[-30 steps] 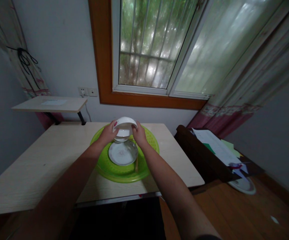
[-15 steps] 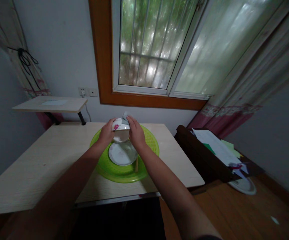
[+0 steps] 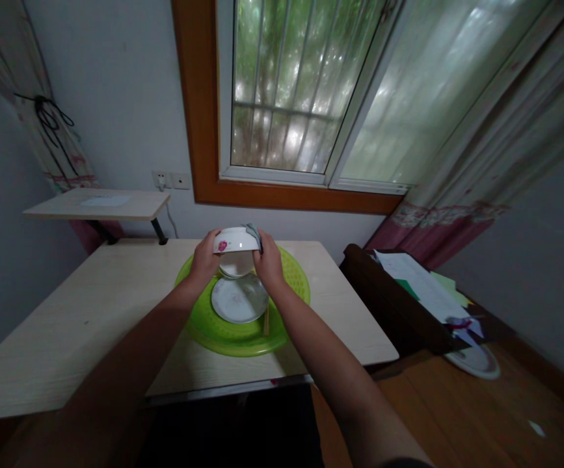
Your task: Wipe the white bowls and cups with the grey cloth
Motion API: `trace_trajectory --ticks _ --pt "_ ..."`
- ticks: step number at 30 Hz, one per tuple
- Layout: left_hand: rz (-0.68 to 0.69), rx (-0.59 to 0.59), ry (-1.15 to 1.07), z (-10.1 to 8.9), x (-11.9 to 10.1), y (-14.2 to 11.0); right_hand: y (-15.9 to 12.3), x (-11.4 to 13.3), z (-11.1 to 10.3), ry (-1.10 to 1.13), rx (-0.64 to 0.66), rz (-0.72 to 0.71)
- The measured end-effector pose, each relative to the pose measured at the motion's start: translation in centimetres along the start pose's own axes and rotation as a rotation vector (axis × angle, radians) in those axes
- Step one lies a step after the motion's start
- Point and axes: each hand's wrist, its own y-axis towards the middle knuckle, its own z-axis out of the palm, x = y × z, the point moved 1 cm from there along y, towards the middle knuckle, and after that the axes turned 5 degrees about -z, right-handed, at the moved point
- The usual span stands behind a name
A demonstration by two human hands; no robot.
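Note:
A white bowl (image 3: 236, 240) with a pink flower on its side is held tilted above a round green tray (image 3: 242, 348). My left hand (image 3: 207, 258) grips the bowl's left side. On its right side my right hand (image 3: 268, 259) is closed around a grey cloth (image 3: 253, 234) that lies against the rim. Below the bowl, partly covered by it, another white dish (image 3: 235, 264) rests in the tray. Nearer to me lies a white plate (image 3: 239, 300), and wooden chopsticks (image 3: 267, 320) are at its right edge.
The tray stands on a pale wooden table (image 3: 120, 292). A small raised shelf (image 3: 140, 207) is at the table's back left. On the right, a dark brown piece of furniture (image 3: 393, 305) holds papers (image 3: 418, 279). Behind the table is a window (image 3: 286, 130).
The bowl has turned so more of its side shows. My right hand and the cloth have shifted slightly right and down along the rim; the plate and chopsticks have stayed put.

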Motion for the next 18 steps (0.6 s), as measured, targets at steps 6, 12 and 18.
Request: trace_trajectory --ticks 6,12,18 --pt "0.063 0.035 -0.024 0.0 -0.1 0.1 -0.4 -1.5 0.6 0.092 0.053 0.222" --pt "-0.012 0.039 -0.074 0.1 -0.3 0.1 -0.8 -2.2 1.1 0.194 0.079 0.337" --pt "-0.111 0.139 -0.095 0.6 0.4 -0.1 -1.1 -3.0 1.6 0.272 0.105 0.362"
